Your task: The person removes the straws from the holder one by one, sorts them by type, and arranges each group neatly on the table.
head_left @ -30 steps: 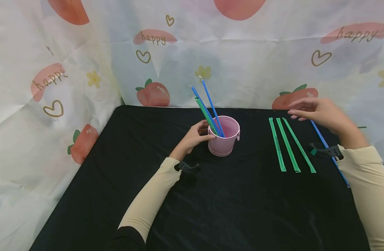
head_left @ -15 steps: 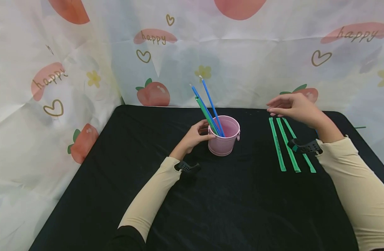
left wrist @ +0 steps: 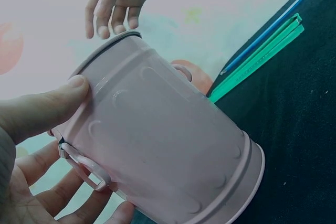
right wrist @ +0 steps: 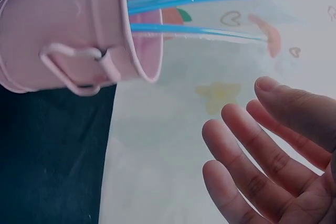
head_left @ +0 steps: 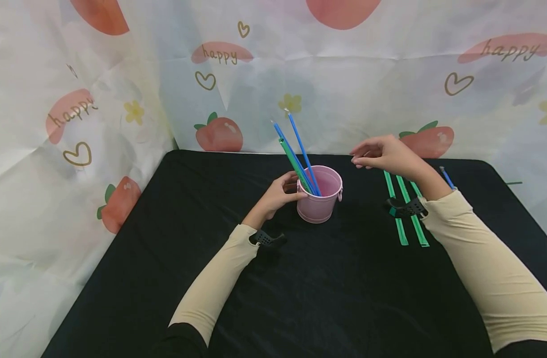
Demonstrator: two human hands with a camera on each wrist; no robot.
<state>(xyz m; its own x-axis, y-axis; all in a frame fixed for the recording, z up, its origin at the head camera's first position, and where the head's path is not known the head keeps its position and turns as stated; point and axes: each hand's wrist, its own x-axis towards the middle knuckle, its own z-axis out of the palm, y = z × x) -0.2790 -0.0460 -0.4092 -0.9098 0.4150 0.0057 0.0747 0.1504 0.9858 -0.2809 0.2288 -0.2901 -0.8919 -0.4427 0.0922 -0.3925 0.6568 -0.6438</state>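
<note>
In the head view, my left hand [head_left: 273,196] holds the pink metal bucket [head_left: 318,211] at its left side, thumb on the rim and fingers by the small side handle. A green wrapped straw [head_left: 287,151] and two blue straws [head_left: 302,144] lean leftward inside it. My right hand [head_left: 385,154] hovers to the right of the bucket, above rim height, apart from it. In the right wrist view its fingers [right wrist: 257,182] are spread, gently bent and hold nothing.
Under my right forearm, three green wrapped straws [head_left: 401,231] lie on the black tablecloth [head_left: 345,288], partly hidden. A blue straw [head_left: 446,177] lies to their right, mostly covered by the sleeve. A printed cloth backdrop [head_left: 345,89] rises behind the table.
My right hand has moved left, from above the blue straw on the table, past the green straws toward the bucket. My left hand and the bucket have stayed in place.
</note>
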